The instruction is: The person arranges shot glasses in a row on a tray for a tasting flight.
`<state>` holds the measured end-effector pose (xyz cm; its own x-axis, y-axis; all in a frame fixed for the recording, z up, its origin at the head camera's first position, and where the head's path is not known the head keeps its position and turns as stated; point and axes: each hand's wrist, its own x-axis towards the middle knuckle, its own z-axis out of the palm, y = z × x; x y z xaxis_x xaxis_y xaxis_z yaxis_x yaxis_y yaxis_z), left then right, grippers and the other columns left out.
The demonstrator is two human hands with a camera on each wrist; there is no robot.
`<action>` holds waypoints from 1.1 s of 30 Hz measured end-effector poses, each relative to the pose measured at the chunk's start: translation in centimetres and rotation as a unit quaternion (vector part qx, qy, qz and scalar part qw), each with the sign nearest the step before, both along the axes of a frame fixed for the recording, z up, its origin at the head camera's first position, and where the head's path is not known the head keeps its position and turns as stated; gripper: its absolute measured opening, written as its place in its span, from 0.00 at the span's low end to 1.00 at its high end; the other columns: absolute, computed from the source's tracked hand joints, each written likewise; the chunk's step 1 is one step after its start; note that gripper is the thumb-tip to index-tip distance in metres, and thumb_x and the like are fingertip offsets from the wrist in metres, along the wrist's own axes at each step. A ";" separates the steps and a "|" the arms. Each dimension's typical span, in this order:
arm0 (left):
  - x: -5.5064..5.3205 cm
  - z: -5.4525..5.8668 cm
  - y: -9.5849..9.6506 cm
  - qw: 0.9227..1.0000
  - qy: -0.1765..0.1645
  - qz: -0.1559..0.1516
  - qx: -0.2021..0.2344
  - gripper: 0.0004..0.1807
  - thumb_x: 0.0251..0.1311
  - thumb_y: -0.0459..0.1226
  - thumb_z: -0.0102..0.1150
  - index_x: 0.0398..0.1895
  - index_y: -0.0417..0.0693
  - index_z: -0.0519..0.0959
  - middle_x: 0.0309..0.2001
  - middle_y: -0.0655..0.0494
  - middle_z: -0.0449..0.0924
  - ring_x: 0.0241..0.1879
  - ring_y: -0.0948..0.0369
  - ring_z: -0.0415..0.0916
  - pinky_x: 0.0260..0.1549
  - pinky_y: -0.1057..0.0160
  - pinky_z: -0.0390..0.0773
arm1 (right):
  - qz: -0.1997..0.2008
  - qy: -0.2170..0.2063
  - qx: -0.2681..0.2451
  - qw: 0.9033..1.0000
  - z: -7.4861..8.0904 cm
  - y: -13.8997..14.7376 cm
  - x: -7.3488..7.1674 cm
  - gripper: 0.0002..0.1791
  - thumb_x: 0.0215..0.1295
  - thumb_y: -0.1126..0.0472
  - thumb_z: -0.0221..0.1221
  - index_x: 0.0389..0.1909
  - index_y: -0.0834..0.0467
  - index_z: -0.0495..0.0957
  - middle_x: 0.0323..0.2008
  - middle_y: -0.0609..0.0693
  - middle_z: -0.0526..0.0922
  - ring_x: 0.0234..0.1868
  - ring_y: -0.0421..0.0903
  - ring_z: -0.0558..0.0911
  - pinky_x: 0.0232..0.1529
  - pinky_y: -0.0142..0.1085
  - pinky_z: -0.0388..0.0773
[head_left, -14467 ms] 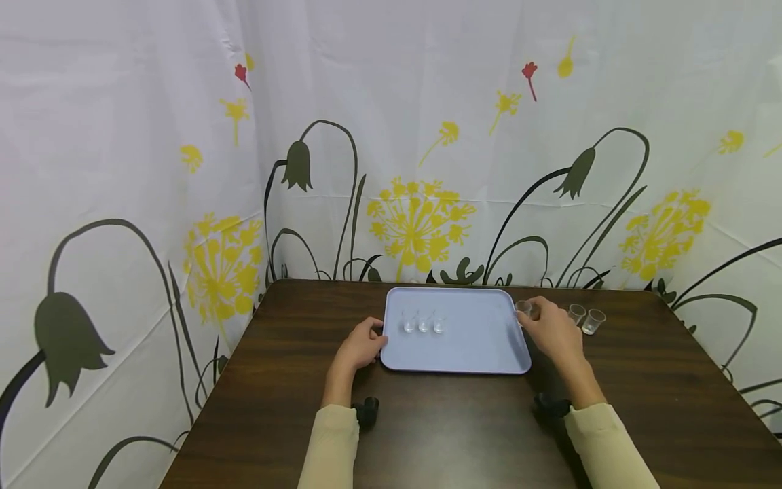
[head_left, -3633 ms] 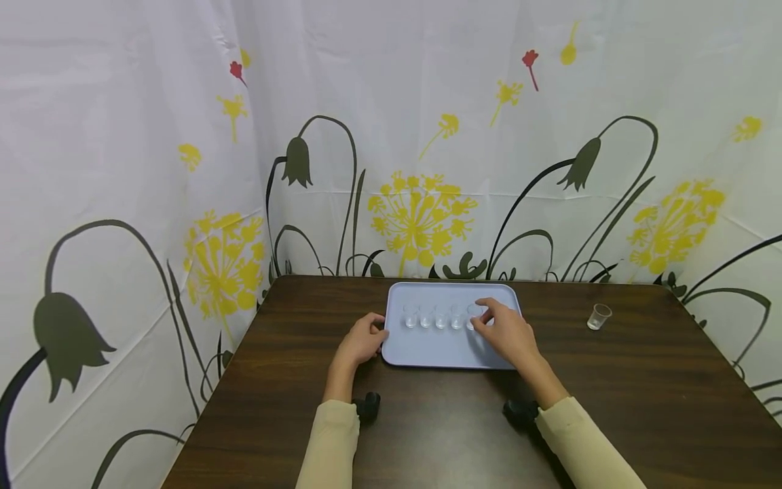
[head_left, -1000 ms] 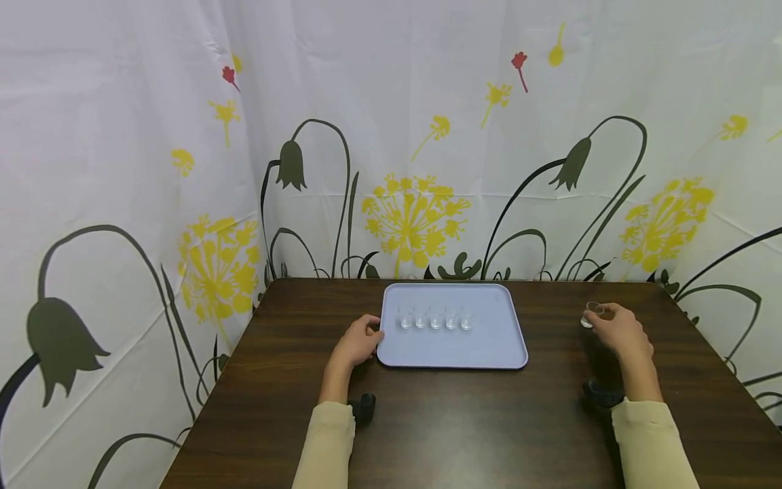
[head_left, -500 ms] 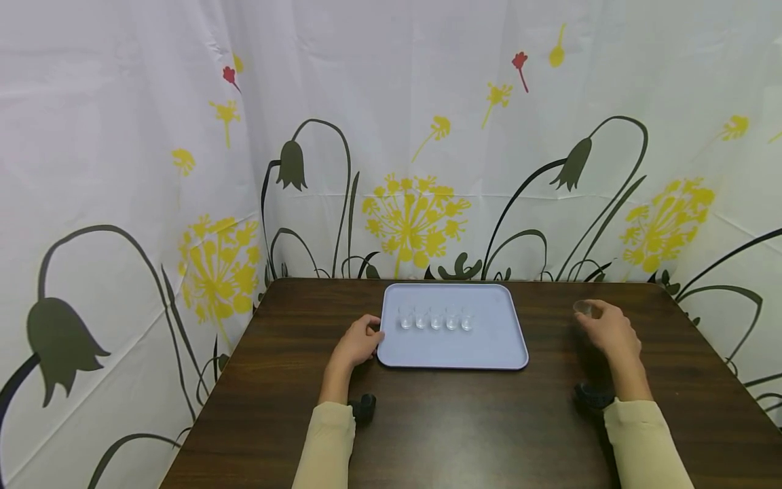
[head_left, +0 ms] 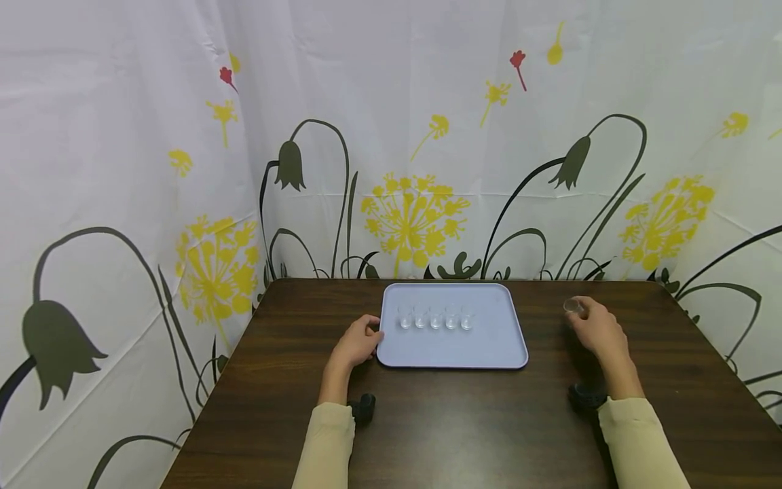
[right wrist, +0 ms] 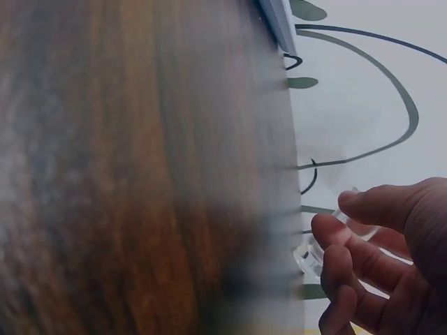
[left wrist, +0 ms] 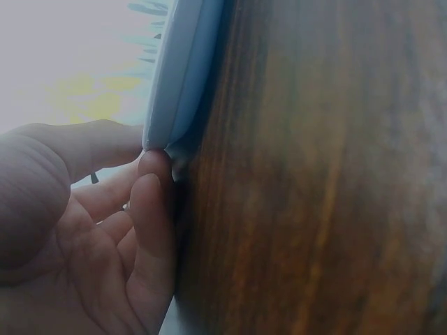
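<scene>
A small clear shot glass point(head_left: 572, 306) is pinched between the thumb and fingers of my right hand point(head_left: 601, 331), off to the right of the tray. In the right wrist view the glass point(right wrist: 309, 259) shows tilted and off the table, partly covered by the fingers. Several matching shot glasses point(head_left: 436, 320) stand upright in a row on the pale blue tray point(head_left: 452, 354). My left hand point(head_left: 354, 341) holds the tray's left edge; in the left wrist view the thumb lies at the rim point(left wrist: 164, 105) and fingertips are beneath it.
The dark wooden table point(head_left: 464, 421) has the tray near its far edge. A white curtain point(head_left: 391, 81) printed with flowers hangs behind the table. Black camera mounts point(head_left: 364, 407) sit at both wrists.
The right hand has lifted the last shot glass from the right side of the table and carries it leftward. Earlier, it set others in the tray's row. The left hand stays at the tray.
</scene>
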<state>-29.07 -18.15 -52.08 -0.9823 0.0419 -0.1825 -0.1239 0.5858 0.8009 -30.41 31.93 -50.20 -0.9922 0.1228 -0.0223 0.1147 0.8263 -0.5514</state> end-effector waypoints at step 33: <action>-0.2 0.0 0.1 1.000 0.000 0.004 0.001 0.24 0.77 0.36 0.57 0.72 0.38 0.73 0.39 0.47 0.82 0.29 0.58 0.78 0.28 0.63 0.76 | 0.052 0.116 0.014 0.992 0.9 -10.2 -0.2 0.27 0.76 0.42 0.63 0.64 0.56 0.81 0.41 0.53 0.88 0.35 0.50 0.83 0.30 0.40 0.70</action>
<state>-29.23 -18.08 -52.07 -0.9827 0.0338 -0.1820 -0.1285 0.5829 0.8023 -30.64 21.69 -49.34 -0.9775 0.0163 0.2103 -0.0997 0.8428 -0.5288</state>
